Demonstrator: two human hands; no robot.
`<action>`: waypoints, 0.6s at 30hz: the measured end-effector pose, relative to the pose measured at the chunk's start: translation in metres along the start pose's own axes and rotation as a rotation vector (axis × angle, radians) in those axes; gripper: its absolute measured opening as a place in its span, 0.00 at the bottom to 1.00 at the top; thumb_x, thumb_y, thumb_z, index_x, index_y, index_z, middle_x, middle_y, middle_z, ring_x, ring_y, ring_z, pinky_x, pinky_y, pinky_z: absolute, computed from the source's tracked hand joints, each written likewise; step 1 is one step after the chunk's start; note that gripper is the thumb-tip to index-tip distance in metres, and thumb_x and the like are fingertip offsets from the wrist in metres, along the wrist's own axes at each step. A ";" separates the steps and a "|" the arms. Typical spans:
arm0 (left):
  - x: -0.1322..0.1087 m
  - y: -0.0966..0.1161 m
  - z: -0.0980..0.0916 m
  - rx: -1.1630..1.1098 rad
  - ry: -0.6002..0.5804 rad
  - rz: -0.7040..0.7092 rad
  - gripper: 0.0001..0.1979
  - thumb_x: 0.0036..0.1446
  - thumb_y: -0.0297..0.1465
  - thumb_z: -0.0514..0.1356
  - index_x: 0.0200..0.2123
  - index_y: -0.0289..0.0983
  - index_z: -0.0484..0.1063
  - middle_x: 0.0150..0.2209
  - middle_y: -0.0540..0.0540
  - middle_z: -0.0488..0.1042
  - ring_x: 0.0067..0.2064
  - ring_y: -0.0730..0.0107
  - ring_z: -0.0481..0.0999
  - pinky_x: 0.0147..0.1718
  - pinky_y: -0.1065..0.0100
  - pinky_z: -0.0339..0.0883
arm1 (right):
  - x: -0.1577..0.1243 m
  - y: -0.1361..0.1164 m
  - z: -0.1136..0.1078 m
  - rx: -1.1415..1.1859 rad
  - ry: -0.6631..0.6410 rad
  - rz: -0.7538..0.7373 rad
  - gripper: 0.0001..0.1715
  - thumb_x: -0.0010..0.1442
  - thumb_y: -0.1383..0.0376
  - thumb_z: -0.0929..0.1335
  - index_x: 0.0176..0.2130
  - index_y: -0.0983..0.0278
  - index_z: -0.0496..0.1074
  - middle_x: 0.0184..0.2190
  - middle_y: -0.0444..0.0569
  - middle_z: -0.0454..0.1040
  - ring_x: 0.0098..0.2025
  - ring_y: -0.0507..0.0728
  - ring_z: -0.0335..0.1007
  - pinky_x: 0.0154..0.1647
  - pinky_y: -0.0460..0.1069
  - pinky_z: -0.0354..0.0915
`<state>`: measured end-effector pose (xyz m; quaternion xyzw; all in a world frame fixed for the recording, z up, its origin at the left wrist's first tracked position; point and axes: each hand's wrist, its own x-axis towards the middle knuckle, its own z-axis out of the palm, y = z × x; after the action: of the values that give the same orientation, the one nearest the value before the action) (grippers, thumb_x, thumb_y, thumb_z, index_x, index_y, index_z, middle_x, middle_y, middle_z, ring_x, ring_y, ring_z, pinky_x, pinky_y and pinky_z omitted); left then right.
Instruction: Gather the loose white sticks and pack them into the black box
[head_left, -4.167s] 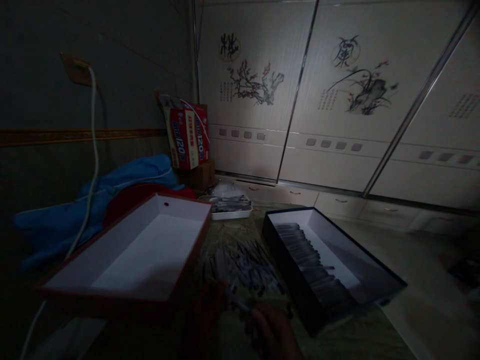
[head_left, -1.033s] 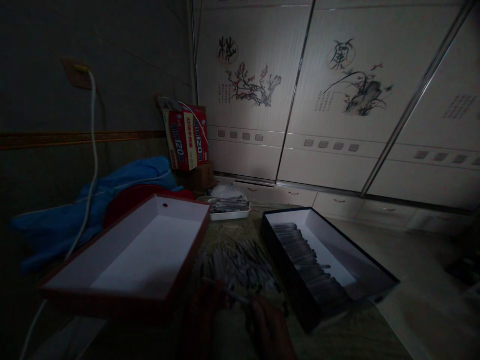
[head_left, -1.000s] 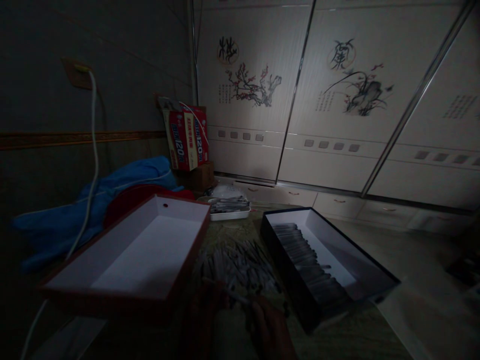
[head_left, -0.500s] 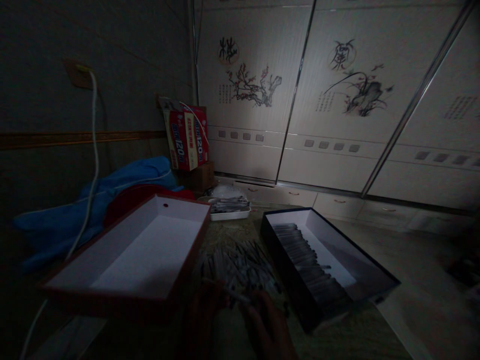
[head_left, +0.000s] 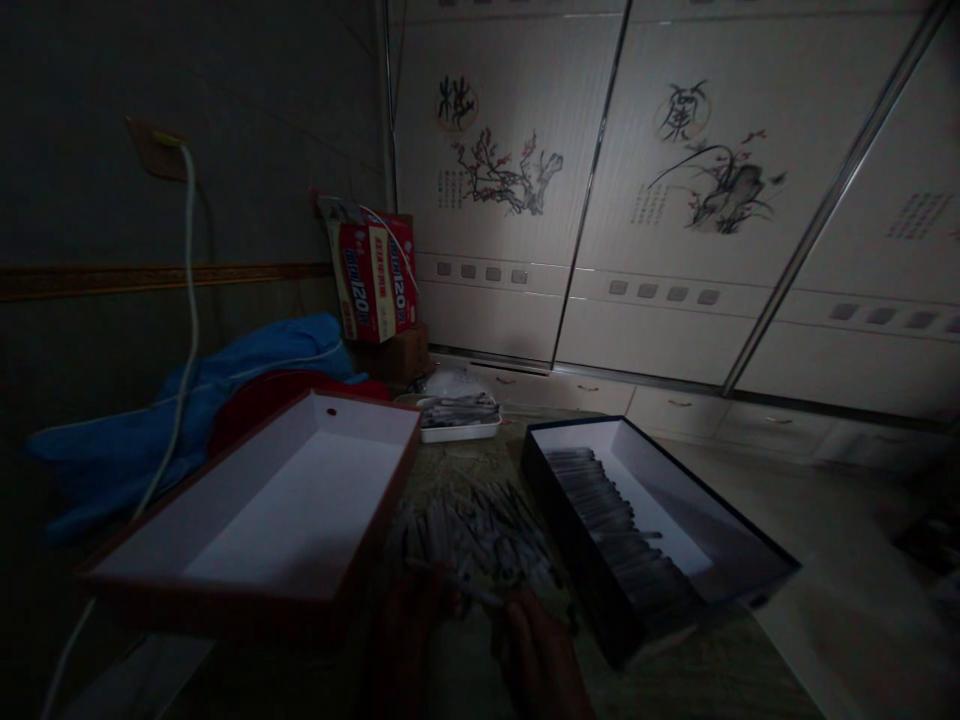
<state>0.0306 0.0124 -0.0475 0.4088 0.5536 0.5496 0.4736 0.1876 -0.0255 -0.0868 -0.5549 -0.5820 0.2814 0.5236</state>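
In dim light, the left hand [head_left: 416, 605] and the right hand [head_left: 536, 645] hold a slim pen [head_left: 484, 597] between them, the left fingers gripping one end and the right fingers pinching the other. Just beyond, a loose pile of pens [head_left: 480, 530] lies on the table [head_left: 469, 462], between a red box [head_left: 277, 510] on the left and a dark box [head_left: 709, 515] on the right. A row of pens [head_left: 611, 515] lines the dark box's left side.
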 end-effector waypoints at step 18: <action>0.017 -0.043 -0.025 0.238 0.120 0.166 0.26 0.39 0.48 0.61 0.38 0.40 0.80 0.49 0.39 0.76 0.55 0.46 0.69 0.60 0.49 0.53 | 0.018 0.015 -0.020 -0.201 0.144 -0.006 0.17 0.61 0.56 0.63 0.39 0.61 0.76 0.38 0.51 0.79 0.41 0.59 0.75 0.42 0.49 0.70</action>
<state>0.0054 0.0211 -0.0930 0.4728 0.6065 0.5409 0.3408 0.2136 -0.0104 -0.0890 -0.6219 -0.5697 0.1794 0.5065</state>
